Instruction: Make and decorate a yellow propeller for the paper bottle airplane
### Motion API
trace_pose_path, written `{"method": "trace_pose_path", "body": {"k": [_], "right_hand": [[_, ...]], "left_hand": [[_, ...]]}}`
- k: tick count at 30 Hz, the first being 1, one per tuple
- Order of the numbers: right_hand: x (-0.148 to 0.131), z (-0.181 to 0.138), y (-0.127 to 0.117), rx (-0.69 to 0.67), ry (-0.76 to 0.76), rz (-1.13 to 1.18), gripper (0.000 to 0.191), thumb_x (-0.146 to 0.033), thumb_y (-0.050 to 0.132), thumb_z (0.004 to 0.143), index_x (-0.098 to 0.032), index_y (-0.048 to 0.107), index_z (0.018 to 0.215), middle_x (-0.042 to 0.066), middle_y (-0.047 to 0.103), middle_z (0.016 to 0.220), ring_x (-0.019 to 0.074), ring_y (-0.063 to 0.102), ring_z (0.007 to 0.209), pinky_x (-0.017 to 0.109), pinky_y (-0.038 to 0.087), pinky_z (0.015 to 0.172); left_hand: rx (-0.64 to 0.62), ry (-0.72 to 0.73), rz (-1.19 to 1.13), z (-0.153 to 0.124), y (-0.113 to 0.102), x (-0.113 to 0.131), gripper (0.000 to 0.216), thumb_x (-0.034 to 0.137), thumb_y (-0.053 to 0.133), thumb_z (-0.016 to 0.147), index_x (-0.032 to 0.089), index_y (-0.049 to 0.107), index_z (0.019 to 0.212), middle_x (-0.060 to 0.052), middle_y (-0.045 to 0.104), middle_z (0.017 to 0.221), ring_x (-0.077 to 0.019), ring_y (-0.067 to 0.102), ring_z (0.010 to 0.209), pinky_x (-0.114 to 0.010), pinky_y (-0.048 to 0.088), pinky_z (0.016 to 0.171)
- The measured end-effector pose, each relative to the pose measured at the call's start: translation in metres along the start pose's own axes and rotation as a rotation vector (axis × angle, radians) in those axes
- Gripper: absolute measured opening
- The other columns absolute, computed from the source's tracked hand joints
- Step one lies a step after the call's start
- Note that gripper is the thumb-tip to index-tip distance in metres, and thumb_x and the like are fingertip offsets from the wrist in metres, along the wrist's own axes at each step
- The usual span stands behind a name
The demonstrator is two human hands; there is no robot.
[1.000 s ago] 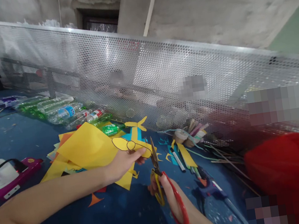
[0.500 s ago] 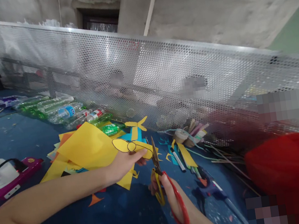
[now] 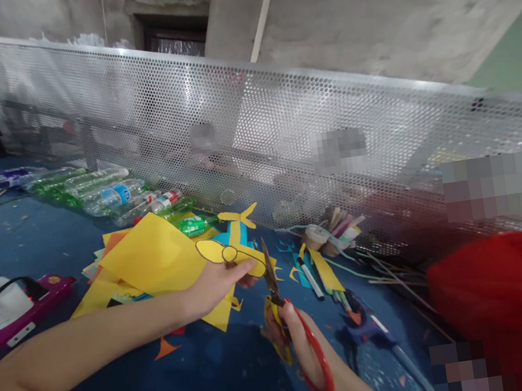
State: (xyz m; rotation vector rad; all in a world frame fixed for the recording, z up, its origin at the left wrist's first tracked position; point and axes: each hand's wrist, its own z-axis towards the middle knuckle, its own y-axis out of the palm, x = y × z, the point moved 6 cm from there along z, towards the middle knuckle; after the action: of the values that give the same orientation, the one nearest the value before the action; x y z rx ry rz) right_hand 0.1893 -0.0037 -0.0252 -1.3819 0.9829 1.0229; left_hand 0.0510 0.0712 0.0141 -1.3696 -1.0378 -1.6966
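Pinched in my left hand (image 3: 220,284) is a yellow paper cutout (image 3: 209,250) with dark outlines, shaped like a propeller with a round centre. My right hand (image 3: 296,332) grips red-handled scissors (image 3: 316,359), fingers through the loops. Their blades point up beside the right end of the cutout, and I cannot tell whether they touch it. Behind the cutout stands a yellow paper propeller shape (image 3: 239,216) on a blue and yellow piece. Under my left forearm lie yellow paper sheets (image 3: 153,256).
Plastic bottles (image 3: 115,195) lie along the perforated metal partition (image 3: 189,102). A purple power strip (image 3: 55,289) sits at the left. To the right are a marker (image 3: 312,279), a tape roll (image 3: 316,235), a blue glue gun (image 3: 365,330) and red fabric (image 3: 507,290).
The scissors have shifted slightly, and their handle loops sit a little further right. My left hand and the cutout have hardly moved.
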Motion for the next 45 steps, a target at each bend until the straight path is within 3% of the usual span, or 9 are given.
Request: {"method": "trace_pose_path", "body": {"k": [16,25,32,37,45], "right_hand": [[0.001,-0.002,0.000,-0.045,0.059,-0.013,0.065,-0.085,0.034,0.075,-0.022,0.038,0.058,-0.006,0.034,0.051,0.0098,0.033,0.050,0.034,0.051,0.074],[0.003,-0.002,0.000,-0.026,0.078,-0.022,0.065,-0.085,0.035,0.074,-0.023,0.037,0.058,-0.006,0.034,0.051,0.0100,0.033,0.048,0.034,0.051,0.071],[0.004,-0.003,0.000,-0.043,0.079,-0.005,0.064,-0.084,0.037,0.075,-0.023,0.038,0.057,-0.006,0.034,0.050,0.0103,0.034,0.049,0.032,0.050,0.068],[0.004,-0.003,0.000,-0.039,0.077,-0.004,0.065,-0.084,0.036,0.075,-0.023,0.037,0.055,-0.006,0.034,0.048,0.0105,0.035,0.048,0.032,0.049,0.066],[0.005,-0.002,0.001,-0.036,0.093,0.000,0.063,-0.084,0.039,0.074,-0.023,0.034,0.056,-0.007,0.032,0.048,0.0097,0.032,0.047,0.030,0.049,0.063]], "left_hand": [[0.021,0.069,0.025,0.009,-0.004,0.003,0.033,0.048,0.069,0.074,0.015,0.062,0.074,-0.001,0.062,0.066,-0.0142,0.058,0.062,-0.029,0.048,0.064],[-0.005,0.124,0.050,0.011,-0.006,0.003,0.030,0.045,0.065,0.079,0.016,0.060,0.072,0.000,0.061,0.067,-0.0133,0.055,0.063,-0.028,0.045,0.065],[0.015,0.084,0.049,0.009,-0.006,0.009,0.035,0.049,0.067,0.075,0.017,0.057,0.067,0.001,0.058,0.062,-0.0144,0.055,0.063,-0.029,0.046,0.066],[0.007,0.099,0.007,0.010,-0.006,0.010,0.041,0.056,0.059,0.080,0.017,0.059,0.070,0.000,0.057,0.066,-0.0147,0.056,0.065,-0.029,0.046,0.066],[0.018,0.120,0.041,0.013,-0.009,0.008,0.038,0.053,0.054,0.085,0.017,0.060,0.073,-0.001,0.058,0.071,-0.0150,0.056,0.067,-0.029,0.047,0.067]]}}
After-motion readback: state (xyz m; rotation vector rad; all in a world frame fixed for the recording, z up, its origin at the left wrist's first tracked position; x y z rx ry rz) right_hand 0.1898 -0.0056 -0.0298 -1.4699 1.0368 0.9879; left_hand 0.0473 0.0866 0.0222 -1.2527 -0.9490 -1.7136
